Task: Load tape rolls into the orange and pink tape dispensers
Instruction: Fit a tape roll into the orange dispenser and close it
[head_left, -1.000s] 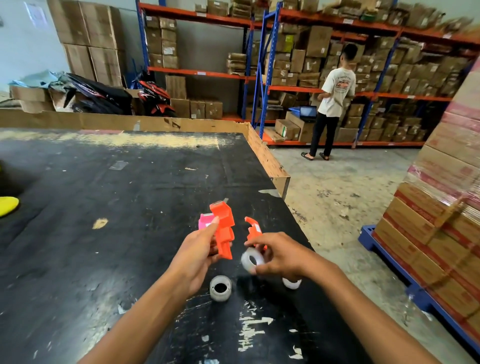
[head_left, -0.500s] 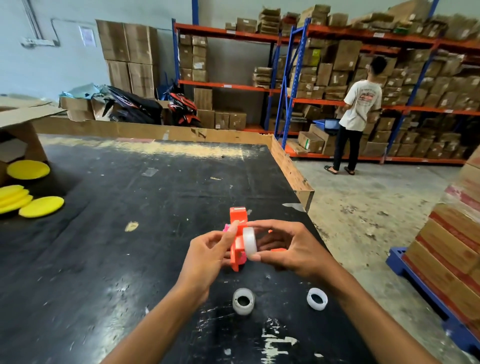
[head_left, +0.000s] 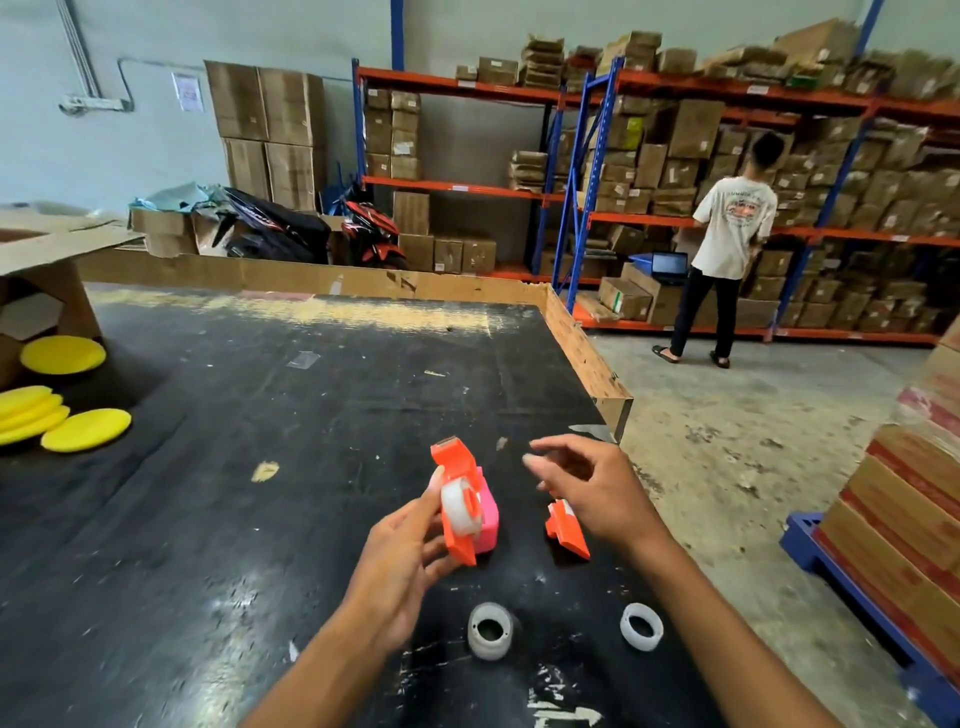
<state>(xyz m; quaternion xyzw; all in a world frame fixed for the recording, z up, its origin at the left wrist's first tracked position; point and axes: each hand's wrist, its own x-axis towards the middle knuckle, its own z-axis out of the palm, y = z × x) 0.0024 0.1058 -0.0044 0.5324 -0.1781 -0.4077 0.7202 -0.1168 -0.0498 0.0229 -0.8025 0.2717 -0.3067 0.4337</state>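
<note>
Scene is evenly lit by soft overhead light; no hard shadows are cast. Sheen and pale glare are seen on the black table (head_left: 218, 467), strongest at the near edge and along the far strip. Faint soft shadows are thrown under the tape rolls (head_left: 488, 631). Motion blur is noted on the right hand (head_left: 587, 488) and slightly on the left hand (head_left: 400, 561). The shelving (head_left: 727, 156) and stacked boxes (head_left: 914, 519) are bent by wide-angle distortion toward the frame edges. Background detail is softened and smeared; colours are kept saturated.
</note>
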